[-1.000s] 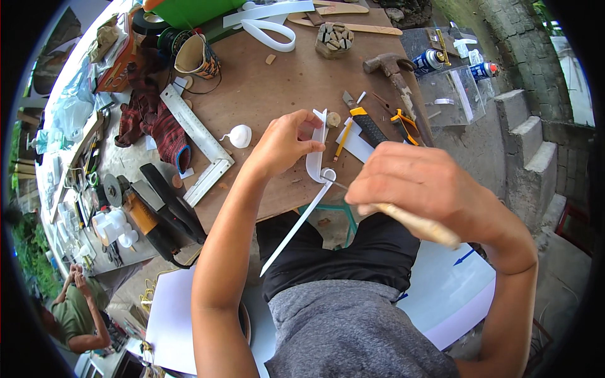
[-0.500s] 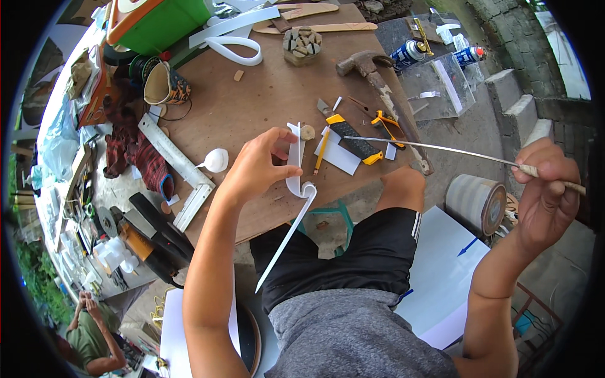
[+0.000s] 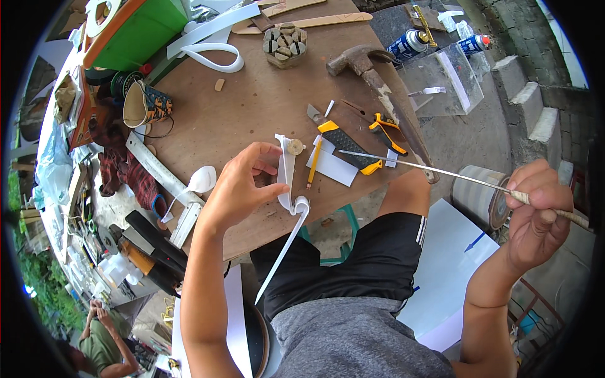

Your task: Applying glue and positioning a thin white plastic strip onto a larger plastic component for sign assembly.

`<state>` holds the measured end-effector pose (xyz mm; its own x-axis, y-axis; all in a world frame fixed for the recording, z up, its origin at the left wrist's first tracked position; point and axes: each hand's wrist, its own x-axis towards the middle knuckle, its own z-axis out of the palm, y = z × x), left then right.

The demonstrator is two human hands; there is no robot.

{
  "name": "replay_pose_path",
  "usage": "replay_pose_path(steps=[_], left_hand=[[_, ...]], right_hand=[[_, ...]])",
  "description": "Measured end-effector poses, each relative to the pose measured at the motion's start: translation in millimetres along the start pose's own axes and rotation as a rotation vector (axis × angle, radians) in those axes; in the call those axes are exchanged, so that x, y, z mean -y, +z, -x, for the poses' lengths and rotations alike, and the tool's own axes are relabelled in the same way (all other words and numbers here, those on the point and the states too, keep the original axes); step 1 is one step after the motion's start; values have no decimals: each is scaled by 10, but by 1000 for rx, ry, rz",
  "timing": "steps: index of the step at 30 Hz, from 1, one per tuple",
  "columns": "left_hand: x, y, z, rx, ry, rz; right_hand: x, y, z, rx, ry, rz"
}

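Between the thumb and fingers of my left hand [image 3: 244,186] is a white plastic strip [image 3: 287,173]. Its lower end curls into a small loop, and a narrow pointed tail [image 3: 282,255] hangs past the table edge. My right hand [image 3: 541,211], out to the right, grips the wrapped handle of a thin metal rod [image 3: 454,177]. The rod points left, its tip over a yellow-and-black utility knife [image 3: 350,148]. Close to the strip lie a round wooden piece [image 3: 295,147], a yellow pencil [image 3: 314,165] and white offcuts [image 3: 334,169].
A hammer [image 3: 372,79] and yellow-handled pliers [image 3: 388,133] lie on the brown table [image 3: 233,113]. Leftward are a metal square [image 3: 157,167], a white spouted bottle [image 3: 202,179] and a patterned cup [image 3: 146,104]. Spray cans [image 3: 406,45] stand beyond. Another person [image 3: 107,340] sits at lower left.
The whole view has shifted a little, with the table sliding down and left. My right hand has come slightly lower with the rod. My left hand keeps its hold on the strip.
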<state>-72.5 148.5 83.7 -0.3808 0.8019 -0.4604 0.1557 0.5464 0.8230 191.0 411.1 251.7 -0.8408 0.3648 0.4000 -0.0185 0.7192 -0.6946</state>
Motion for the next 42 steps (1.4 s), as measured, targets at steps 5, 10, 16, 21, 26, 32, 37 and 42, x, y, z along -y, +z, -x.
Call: replay_pose_path(steps=[5,10,16,21,26,32,37,42], left_hand=[[-17,-26,22,-1,-59,15],[-27,-2,27,-19,-44,-9],[43,0,53,-25,-4,-6],[36,28,14,-26,21,-27],[41,35,31,-35,11,-30],[37,11,8,25,-43,-20],[90,-20,18,11,-1,14],[123,-50,32,17,-1,55]], right_hand=[[-143,32,3,14,5,-9],[-261,-1,29,20,13,-20],[-403,-31,87,-5,21,-53],[-432,-103,76,28,11,-73],[-473,-96,84,34,4,-84],[-506,-113,90,64,15,-101],[-549,-117,86,82,22,-111],[-572,-152,120,91,69,-165]])
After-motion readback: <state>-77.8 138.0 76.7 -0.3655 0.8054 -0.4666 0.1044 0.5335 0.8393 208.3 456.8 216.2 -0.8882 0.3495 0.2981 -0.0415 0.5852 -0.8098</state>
